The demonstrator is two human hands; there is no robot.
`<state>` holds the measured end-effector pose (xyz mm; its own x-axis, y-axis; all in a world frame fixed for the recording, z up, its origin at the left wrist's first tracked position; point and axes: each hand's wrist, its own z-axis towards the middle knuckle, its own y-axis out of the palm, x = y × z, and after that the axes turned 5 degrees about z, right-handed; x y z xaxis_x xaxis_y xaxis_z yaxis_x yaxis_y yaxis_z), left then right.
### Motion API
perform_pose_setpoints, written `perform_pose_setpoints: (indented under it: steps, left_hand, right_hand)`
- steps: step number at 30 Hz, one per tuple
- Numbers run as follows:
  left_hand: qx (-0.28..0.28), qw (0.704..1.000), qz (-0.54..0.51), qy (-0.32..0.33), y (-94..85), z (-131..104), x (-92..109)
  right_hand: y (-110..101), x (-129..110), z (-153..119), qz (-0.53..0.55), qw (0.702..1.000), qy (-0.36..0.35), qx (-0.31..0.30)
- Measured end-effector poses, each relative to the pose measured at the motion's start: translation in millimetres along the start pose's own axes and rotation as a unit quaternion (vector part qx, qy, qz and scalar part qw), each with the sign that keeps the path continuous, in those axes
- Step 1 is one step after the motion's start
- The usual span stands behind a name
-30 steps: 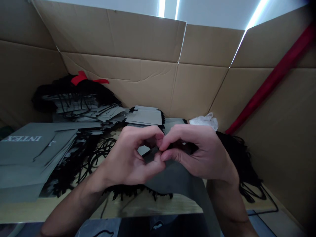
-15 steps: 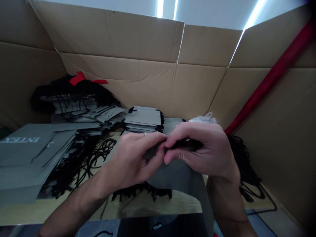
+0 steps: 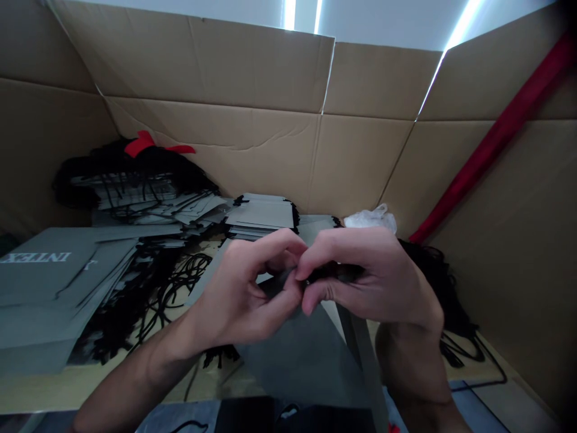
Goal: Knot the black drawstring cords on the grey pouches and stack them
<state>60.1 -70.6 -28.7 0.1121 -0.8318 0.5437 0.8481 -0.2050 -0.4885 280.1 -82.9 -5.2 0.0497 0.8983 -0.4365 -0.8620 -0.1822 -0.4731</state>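
A grey paper bag (image 3: 306, 355) hangs below my two hands, its upper edge pinched between their fingertips. My left hand (image 3: 259, 288) has thumb and index finger closed on the bag's edge. Touching it, my right hand (image 3: 360, 273) pinches the same edge from the right. Whatever small part lies between the fingertips is hidden. Behind the hands stands a stack of grey bags (image 3: 261, 213) with black cord ends along its sides.
Printed grey bags (image 3: 40, 282) lie at the left, beside loose black cords (image 3: 184, 276). A cord-covered pile (image 3: 148, 180) sits behind them. Black cords (image 3: 437, 288) and a clear plastic bag (image 3: 372, 219) are at the right. Cardboard walls (image 3: 252, 132) surround the table.
The grey bag has swung lower and spread out beneath the hands, covering more of the table's front. My left index finger has arched up, opening a gap above the thumb.
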Motion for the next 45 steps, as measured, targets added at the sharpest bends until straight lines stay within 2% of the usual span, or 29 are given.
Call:
perform_pose_setpoints:
  steps: [9, 13, 16, 18, 24, 28, 31, 37, 41, 45]
  left_hand:
    - [-0.039, 0.997, -0.026, -0.065, -1.1, 2, 1]
    - [-0.085, 0.993, 0.050, -0.070, -3.3, 6, -3]
    - [-0.120, 0.986, 0.109, -0.047, -6.0, 8, -6]
    - [-0.124, 0.984, 0.120, -0.044, -8.7, 9, -7]
    - [-0.107, 0.982, 0.151, -0.041, -17.3, 7, -1]
    - [-0.099, 0.984, 0.149, 0.028, -21.0, 7, 0]
    - [-0.084, 0.985, 0.132, 0.078, -22.7, 6, 0]
    - [-0.097, 0.988, 0.059, 0.104, -26.0, 7, 0]
    - [-0.110, 0.989, 0.030, 0.094, -28.8, 7, 2]
    - [-0.094, 0.990, 0.086, 0.068, -26.8, 5, 8]
  right_hand:
    - [-4, 1, -3, -0.060, 0.998, 0.005, -0.035]
    - [-2, 7, -1, -0.102, 0.994, 0.001, -0.050]
    - [0, 9, 2, -0.128, 0.991, 0.021, -0.035]
    - [1, 11, 3, -0.126, 0.992, 0.020, -0.026]
    - [5, 19, 5, -0.045, 0.998, -0.008, 0.034]
    - [6, 21, 7, 0.086, 0.994, 0.039, 0.053]
    - [6, 21, 8, 0.212, 0.973, 0.071, 0.054]
    - [16, 26, 4, 0.410, 0.902, 0.127, 0.050]
    - [19, 28, 4, 0.444, 0.884, 0.139, 0.044]
    - [15, 25, 7, 0.384, 0.914, 0.127, 0.042]
